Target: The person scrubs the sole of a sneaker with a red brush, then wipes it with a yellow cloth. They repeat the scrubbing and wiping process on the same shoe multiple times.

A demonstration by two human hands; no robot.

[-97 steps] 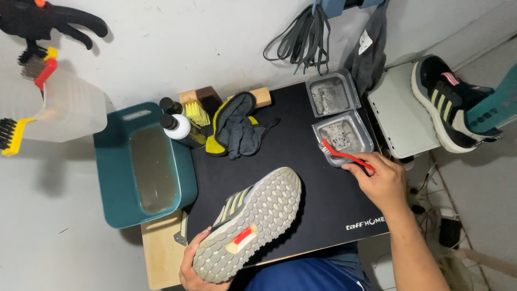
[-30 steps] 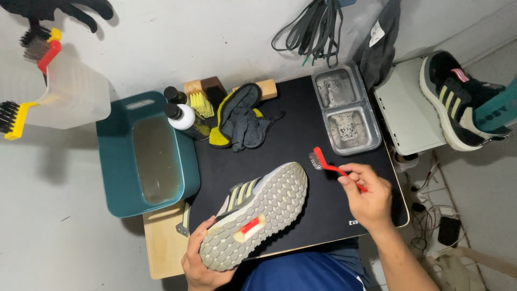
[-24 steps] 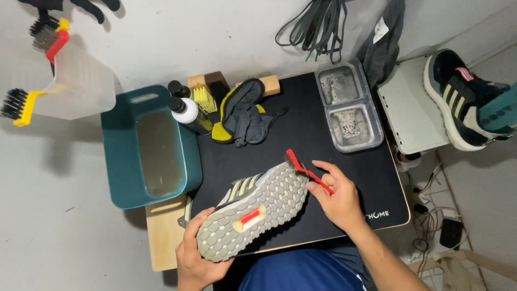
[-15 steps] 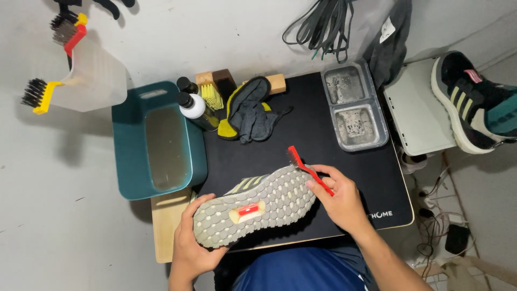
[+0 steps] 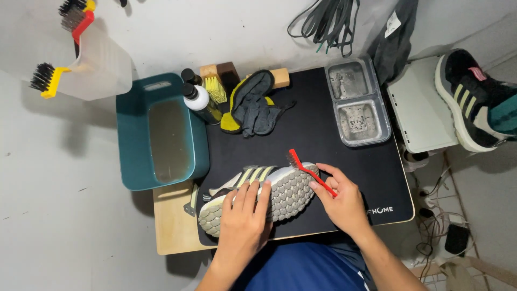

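Left hand point(image 5: 243, 215) now covers the sneaker point(image 5: 258, 193) sole; right hand point(image 5: 340, 200) grasps red brush point(image 5: 311, 172) near teal tub point(image 5: 161, 132).

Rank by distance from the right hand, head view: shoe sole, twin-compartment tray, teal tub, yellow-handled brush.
From the right hand:
1. Shoe sole, just left of it, brush on it.
2. Twin-compartment tray, above.
3. Teal tub, far left.
4. Yellow-handled brush, top-left corner.
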